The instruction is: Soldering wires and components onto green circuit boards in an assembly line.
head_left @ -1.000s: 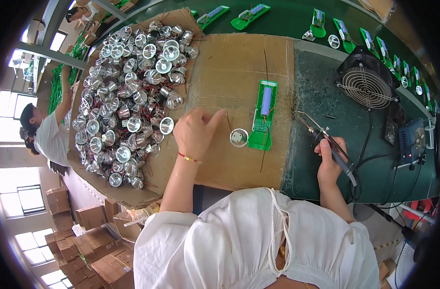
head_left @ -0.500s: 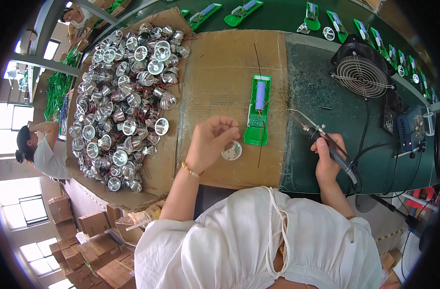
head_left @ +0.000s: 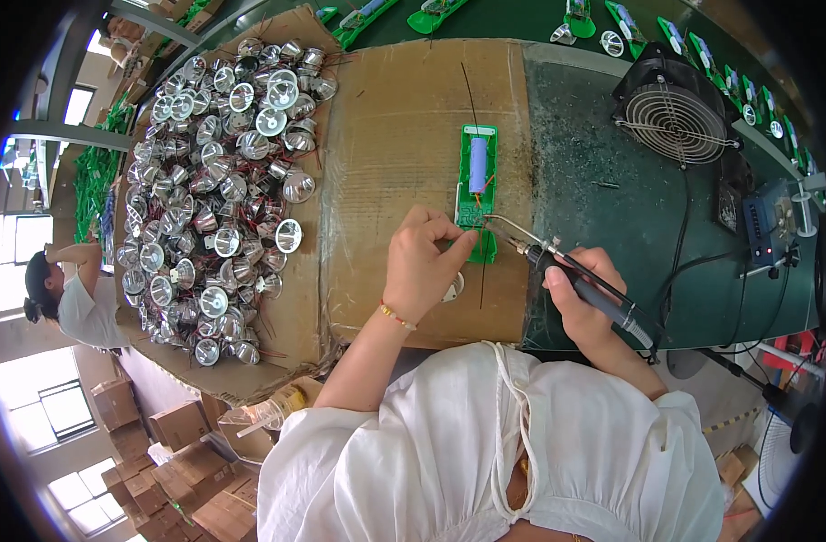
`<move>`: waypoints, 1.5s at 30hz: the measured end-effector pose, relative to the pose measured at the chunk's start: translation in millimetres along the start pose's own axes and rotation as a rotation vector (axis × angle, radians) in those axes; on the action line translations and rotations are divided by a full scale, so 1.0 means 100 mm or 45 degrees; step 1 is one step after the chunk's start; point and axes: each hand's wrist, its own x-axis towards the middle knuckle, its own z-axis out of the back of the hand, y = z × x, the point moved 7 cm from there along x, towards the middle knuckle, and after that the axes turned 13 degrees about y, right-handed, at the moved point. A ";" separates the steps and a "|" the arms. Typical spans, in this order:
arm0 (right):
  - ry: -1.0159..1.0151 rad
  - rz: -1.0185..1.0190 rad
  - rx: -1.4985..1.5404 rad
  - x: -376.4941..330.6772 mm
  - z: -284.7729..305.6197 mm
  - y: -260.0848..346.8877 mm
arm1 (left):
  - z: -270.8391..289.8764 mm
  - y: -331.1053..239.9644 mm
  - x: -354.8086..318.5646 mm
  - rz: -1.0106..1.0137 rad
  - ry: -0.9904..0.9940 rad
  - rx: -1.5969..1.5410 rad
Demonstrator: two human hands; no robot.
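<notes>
A green plastic housing (head_left: 490,176) lies on the cardboard sheet, with a purple cylindrical battery (head_left: 478,165) and a small circuit board (head_left: 470,215) in it. My left hand (head_left: 426,257) is pinched at the lower left of the board; what its fingertips hold is too small to make out. Partly hidden beneath that hand is a silvery reflector cup (head_left: 453,287). My right hand (head_left: 583,294) grips a soldering iron (head_left: 580,287) with a thin curved metal tube beside its tip. Tip and tube reach over the board, close to my left fingertips.
A large heap of reflector cups (head_left: 210,208) with red wires covers the cardboard on the left. At the right stand a black fan (head_left: 673,131) and a blue control box (head_left: 767,221) with cables. Several green housings (head_left: 435,14) line the far edge.
The soldering iron has moved left, from beside the green housing to over its board. My left hand has moved right, up to the board. The view has shifted slightly.
</notes>
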 end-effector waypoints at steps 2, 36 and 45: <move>-0.015 0.004 0.006 0.00 -0.01 -0.02 | -0.01 0.01 0.02 0.035 0.023 0.023; -0.078 -0.099 0.192 -0.15 0.09 -0.07 | 0.05 0.07 -0.27 0.071 0.046 -0.164; -0.045 -0.069 0.190 -0.07 0.02 -0.04 | 0.15 0.05 -0.12 0.016 -0.105 -0.123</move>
